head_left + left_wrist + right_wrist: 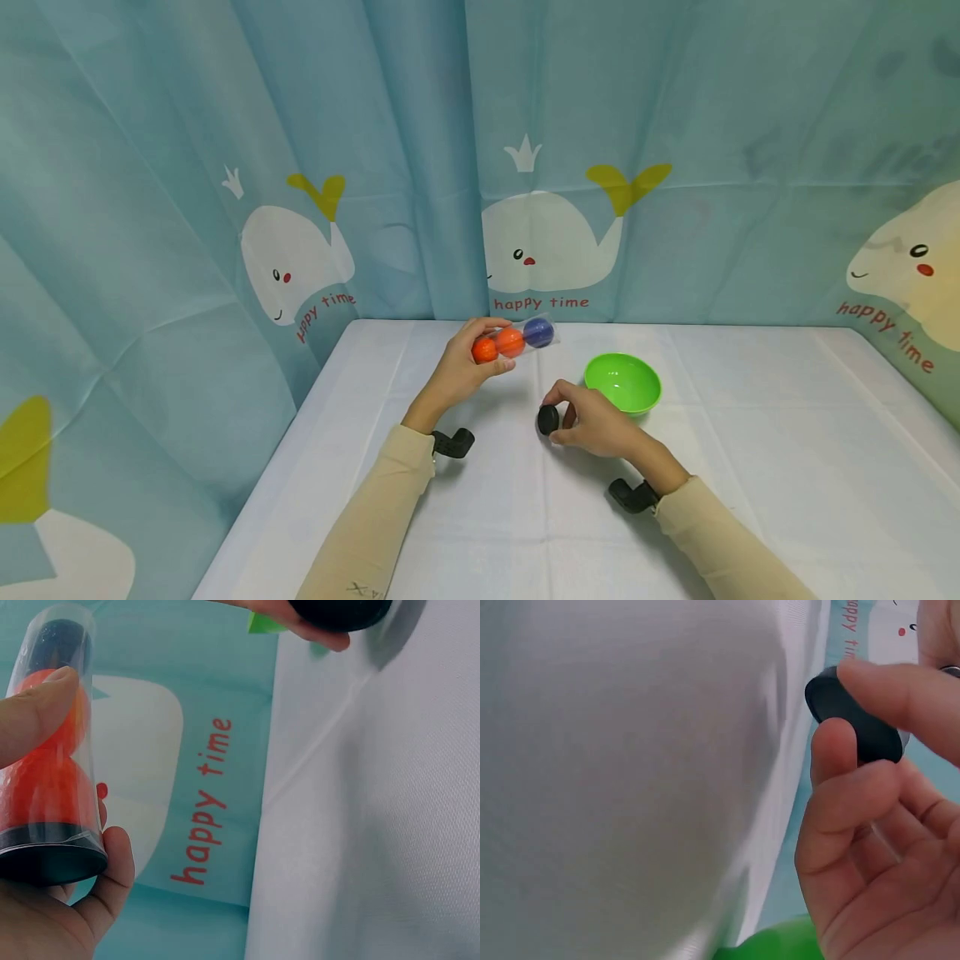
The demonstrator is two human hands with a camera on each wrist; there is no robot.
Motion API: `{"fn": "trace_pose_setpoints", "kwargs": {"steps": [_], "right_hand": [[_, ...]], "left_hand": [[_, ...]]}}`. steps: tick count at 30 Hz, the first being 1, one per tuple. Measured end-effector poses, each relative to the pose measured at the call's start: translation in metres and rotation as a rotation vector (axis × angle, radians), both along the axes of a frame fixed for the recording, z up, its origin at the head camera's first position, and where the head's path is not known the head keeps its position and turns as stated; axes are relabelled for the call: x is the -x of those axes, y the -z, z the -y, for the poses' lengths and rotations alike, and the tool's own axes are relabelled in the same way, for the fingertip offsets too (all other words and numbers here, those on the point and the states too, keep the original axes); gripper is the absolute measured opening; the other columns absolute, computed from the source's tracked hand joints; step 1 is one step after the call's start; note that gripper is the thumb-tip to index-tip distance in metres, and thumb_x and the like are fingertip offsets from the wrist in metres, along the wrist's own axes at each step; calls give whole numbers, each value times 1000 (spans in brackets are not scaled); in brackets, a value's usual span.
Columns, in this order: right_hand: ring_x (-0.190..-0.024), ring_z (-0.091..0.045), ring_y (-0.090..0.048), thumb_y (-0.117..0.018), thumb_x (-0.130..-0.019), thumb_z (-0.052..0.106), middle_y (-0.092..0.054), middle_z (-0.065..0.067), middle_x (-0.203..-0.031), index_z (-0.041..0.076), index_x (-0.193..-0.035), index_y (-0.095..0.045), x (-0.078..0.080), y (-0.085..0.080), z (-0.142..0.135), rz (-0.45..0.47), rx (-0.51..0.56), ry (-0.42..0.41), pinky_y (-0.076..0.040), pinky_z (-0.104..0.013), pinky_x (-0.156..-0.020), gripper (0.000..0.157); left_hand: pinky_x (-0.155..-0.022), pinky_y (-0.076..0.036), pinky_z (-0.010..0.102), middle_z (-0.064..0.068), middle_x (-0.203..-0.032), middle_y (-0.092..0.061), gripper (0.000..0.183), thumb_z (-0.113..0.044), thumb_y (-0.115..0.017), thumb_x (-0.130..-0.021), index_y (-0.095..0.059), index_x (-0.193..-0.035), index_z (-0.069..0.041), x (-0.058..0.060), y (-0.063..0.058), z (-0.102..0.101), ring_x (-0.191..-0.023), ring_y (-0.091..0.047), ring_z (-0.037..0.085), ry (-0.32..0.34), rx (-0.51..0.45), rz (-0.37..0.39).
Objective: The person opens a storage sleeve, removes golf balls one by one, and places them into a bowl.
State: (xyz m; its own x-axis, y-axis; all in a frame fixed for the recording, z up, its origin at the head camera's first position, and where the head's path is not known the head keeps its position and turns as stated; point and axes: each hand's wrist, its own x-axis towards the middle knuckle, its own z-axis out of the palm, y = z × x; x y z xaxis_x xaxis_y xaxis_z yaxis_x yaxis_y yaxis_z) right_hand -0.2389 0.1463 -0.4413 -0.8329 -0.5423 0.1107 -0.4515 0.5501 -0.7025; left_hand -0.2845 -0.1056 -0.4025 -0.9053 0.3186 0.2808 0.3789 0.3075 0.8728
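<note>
My left hand (461,362) grips a clear plastic tube (86,727) above the table. Inside it are two orange balls, one of them this orange ball (511,342), and a dark blue ball (538,332). A black cap (52,859) closes the tube's end nearest the left palm; the far end points to the right and shows no cap. My right hand (596,421) pinches a round black lid (548,419) between thumb and fingers, apart from the tube. Just behind the right hand sits a green bowl (624,382), its inside showing nothing.
A white cloth covers the table (487,517). Behind and to the left hangs a blue curtain (420,167) with printed whales, close to the table's back edge. Both wrists wear black cameras, such as this wrist camera (454,443).
</note>
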Motion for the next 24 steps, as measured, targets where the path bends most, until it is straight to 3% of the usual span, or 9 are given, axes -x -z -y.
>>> {"fn": "trace_pose_setpoints", "kwargs": {"steps": [3, 12, 24], "right_hand": [[-69, -9, -60, -82, -80, 5, -69, 0, -82, 9, -115, -60, 0, 2, 1, 28, -21, 27, -49, -24, -66, 41], [-70, -11, -59, -81, -82, 4, -68, -1, -86, 9, -116, -58, 0, 4, 1, 49, -62, 48, -49, -25, -66, 42], [-73, -10, -56, -81, -82, 5, -64, -3, -91, 6, -117, -59, -6, 1, 3, 47, -124, 12, -48, -25, -69, 41]], "left_hand": [[-107, -49, 48, 6, -132, -58, 53, -16, -81, -88, -61, -137, -20, 0, 0, -1, -122, -58, 28, 5, -7, 3], [-105, -51, 46, 5, -131, -57, 54, -15, -81, -89, -60, -138, -18, 0, 0, -1, -120, -58, 26, 1, 10, -17], [-106, -50, 46, 5, -132, -57, 53, -15, -81, -89, -60, -138, -19, -2, 1, -1, -121, -58, 26, 1, 16, -14]]}}
